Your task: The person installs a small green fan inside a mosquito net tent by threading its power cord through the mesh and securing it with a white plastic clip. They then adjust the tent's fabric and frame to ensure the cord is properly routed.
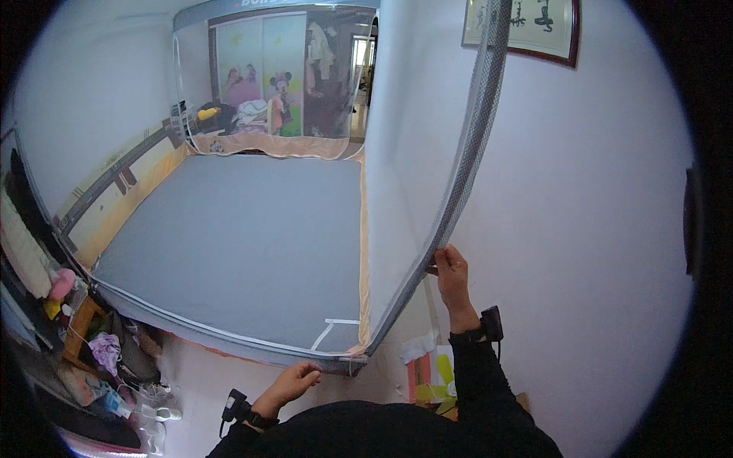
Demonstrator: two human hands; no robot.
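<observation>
A bed mosquito net (351, 347) encloses a grey mattress sheet (237, 221), with peach fabric along its inner sides. My right hand (452, 278) pinches the net's dark grey mesh edge strip (458, 183), which rises in a curve from the near right corner. Low by the bed's near edge, close to that corner, is my left hand (294, 384). Its fingers are curled together, and whether they hold anything is hidden. A white zipper line (229, 327) runs along the net's near lower edge. A short white-edged flap (336, 330) lies at the near right corner.
Left of the bed are a wooden stool (82, 328), a purple cloth (105, 351) and white shoes (156, 416). A yellow-green fan (441, 382) stands low by my right forearm. A framed picture (561, 30) hangs on the right wall. Beyond the net is a decorated wardrobe (259, 69).
</observation>
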